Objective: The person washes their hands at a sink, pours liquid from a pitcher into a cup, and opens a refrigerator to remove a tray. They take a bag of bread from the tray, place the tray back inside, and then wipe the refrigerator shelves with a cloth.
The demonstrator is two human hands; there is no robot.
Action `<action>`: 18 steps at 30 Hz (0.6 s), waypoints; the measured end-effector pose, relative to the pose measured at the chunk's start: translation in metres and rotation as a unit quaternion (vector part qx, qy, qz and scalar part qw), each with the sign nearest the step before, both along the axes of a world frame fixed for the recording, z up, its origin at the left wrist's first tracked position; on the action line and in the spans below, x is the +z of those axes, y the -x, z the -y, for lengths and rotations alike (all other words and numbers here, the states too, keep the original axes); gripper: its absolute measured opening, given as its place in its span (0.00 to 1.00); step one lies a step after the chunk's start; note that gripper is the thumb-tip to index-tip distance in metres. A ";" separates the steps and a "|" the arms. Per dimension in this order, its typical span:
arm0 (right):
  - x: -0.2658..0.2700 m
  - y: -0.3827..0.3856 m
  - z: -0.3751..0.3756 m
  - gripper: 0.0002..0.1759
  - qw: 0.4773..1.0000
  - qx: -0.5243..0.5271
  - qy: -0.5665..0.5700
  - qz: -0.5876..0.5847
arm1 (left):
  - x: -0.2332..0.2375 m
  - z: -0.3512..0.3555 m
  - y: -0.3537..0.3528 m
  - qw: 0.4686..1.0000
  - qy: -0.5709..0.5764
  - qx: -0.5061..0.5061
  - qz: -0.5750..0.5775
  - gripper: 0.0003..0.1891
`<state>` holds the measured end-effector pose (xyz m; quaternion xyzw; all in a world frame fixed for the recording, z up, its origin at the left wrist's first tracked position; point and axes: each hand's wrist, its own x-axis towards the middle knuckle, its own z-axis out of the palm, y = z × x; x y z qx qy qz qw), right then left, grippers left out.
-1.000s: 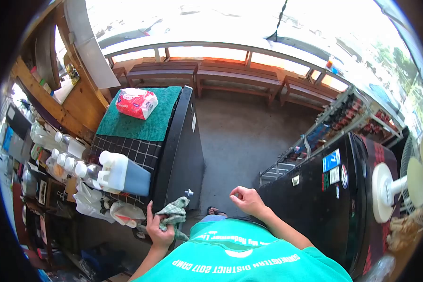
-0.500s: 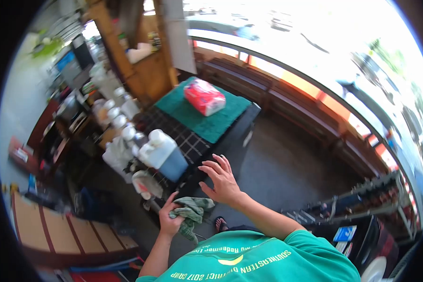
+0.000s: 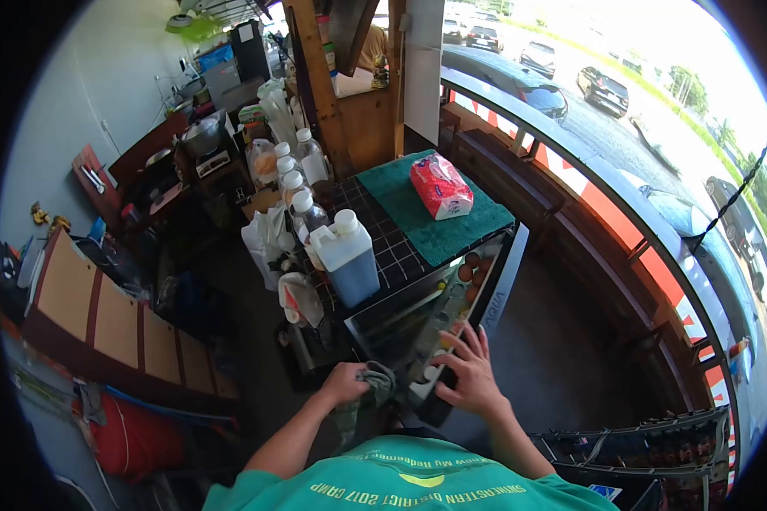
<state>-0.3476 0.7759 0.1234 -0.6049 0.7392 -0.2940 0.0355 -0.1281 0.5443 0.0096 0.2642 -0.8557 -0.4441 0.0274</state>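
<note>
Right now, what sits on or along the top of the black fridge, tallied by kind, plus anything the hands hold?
1 green mat
1 red-and-white packet
1 jug of blue liquid
5 white-capped bottles, as far as the row shows
1 cloth, in the left hand
0 in the right hand, which rests open on the fridge door
Total: 9

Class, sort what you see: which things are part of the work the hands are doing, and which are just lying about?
In use: cloth gripped in the left hand; open fridge door under the right hand.

Lying about: jug, bottles, tissue pack and mat on the fridge top; eggs in the door.
</note>
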 end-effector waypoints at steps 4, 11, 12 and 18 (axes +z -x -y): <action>0.009 0.019 -0.046 0.46 0.984 -0.138 -0.029 0.109 | 0.004 0.005 0.082 0.909 0.260 -0.206 0.253 0.20; 0.023 0.037 -0.127 0.54 0.917 -0.330 -0.089 0.205 | -0.105 0.062 0.163 0.785 0.469 -0.129 0.383 0.27; 0.028 0.041 -0.132 0.52 0.894 -0.360 -0.124 0.235 | -0.098 0.064 0.168 0.781 0.463 -0.127 0.401 0.26; 0.019 0.066 -0.162 0.41 0.855 -0.494 -0.138 0.075 | -0.056 0.054 0.187 0.791 0.395 -0.204 0.420 0.26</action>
